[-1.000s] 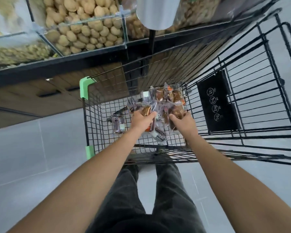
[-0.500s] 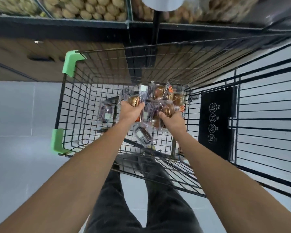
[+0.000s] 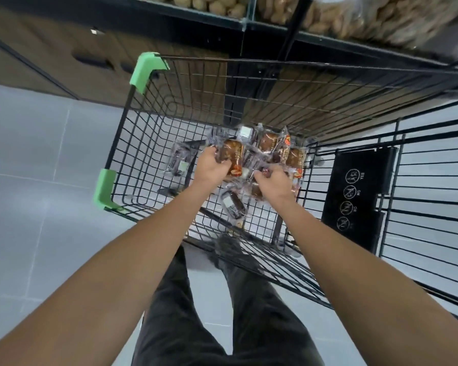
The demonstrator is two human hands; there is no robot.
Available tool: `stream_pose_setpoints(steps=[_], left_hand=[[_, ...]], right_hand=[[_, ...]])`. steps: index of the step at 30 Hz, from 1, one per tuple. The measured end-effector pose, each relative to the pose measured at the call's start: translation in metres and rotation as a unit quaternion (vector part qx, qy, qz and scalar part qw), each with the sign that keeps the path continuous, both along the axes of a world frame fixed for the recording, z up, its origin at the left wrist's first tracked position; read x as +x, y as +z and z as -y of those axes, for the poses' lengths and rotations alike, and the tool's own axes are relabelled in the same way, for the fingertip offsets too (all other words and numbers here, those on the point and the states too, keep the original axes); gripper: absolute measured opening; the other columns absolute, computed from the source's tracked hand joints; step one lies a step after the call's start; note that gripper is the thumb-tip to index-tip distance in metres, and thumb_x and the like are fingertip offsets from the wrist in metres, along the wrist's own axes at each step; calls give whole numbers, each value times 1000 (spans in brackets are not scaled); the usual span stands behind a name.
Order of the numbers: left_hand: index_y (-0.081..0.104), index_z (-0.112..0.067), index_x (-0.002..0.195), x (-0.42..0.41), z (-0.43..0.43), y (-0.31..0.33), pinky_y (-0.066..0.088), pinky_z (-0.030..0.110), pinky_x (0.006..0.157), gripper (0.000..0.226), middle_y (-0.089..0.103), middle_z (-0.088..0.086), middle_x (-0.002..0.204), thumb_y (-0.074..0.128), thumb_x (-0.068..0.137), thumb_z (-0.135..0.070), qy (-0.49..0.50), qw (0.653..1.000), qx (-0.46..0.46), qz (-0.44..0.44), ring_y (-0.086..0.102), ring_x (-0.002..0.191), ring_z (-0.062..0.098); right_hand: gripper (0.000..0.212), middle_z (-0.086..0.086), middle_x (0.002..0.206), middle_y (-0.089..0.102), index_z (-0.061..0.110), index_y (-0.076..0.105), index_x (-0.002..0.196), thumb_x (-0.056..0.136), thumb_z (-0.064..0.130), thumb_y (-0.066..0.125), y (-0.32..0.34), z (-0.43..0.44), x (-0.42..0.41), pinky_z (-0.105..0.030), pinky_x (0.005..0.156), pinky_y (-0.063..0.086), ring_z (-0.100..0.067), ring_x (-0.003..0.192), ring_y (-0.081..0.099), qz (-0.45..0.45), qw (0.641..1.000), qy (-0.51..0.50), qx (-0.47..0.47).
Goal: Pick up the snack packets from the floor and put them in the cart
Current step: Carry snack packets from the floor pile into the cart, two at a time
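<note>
Head view: both hands reach low inside the cart (image 3: 132,154) and hold a bunch of snack packets (image 3: 270,143) between them, just above its wire bottom. The left hand (image 3: 212,167) has its fingers curled round the left edge of the bunch, at a packet with a brown cake inside. The right hand (image 3: 273,182) is curled into the wrappers on the right side. One loose packet (image 3: 181,161) lies on the cart bottom just left of the left hand, and a second loose packet (image 3: 233,207) lies nearer the person, below the hands. No packets show on the grey floor (image 3: 37,194) here.

The packets look light: small soft cakes sealed in clear, crinkly film. That film is probably slick, so a bunch squeezed only from two sides may shed pieces. Steady inward pressure suits the bunch, and a pinch on the flat sealed end suits a single packet. A hard grip would likely crush the cakes.
</note>
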State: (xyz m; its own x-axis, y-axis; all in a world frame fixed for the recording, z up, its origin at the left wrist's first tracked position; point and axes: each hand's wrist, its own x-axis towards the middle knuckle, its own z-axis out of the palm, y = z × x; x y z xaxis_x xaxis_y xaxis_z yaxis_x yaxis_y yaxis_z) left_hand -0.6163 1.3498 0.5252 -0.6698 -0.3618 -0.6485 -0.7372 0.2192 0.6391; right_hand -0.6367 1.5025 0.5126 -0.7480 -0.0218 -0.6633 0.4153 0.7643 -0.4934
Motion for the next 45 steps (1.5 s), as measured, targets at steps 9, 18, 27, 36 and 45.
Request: stream_pose_setpoints(steps=[9,18,27,36,45], left_hand=[[47,-16,121,53,87,53,40,26,78,31,56,4,109,57,91,-15,76,991,-38,-108,51,85,8],[38,-6,140,153,234,104,36,26,100,56,45,10,139,60,89,-12,225,962,-83,-130,47,125,24],[32,-6,143,293,374,128,36,25,97,63,41,7,144,63,89,-17,370,917,-94,-115,47,119,20],[33,-9,142,401,488,141,39,28,99,61,41,6,143,62,89,-17,470,864,-122,-130,45,125,20],[33,-11,142,468,583,157,40,28,94,58,43,4,141,58,90,-16,531,825,-150,-127,46,127,23]], right_hand=[[41,8,105,57,11,45,132,94,22,57,61,103,18,-13,58,44,1,69,50,-72,988,122,-64],[41,-2,105,58,10,48,131,91,17,57,114,269,68,-30,86,43,-14,93,54,-86,952,256,-144],[39,-1,100,59,10,52,124,87,18,60,145,454,172,-33,89,47,-19,97,59,-111,892,396,-186],[36,-1,98,60,9,56,122,87,18,60,165,601,264,-22,79,42,-14,89,57,-108,837,483,-233],[30,-1,91,58,8,59,117,88,14,59,172,726,321,-17,72,38,-13,82,55,-97,787,548,-266]])
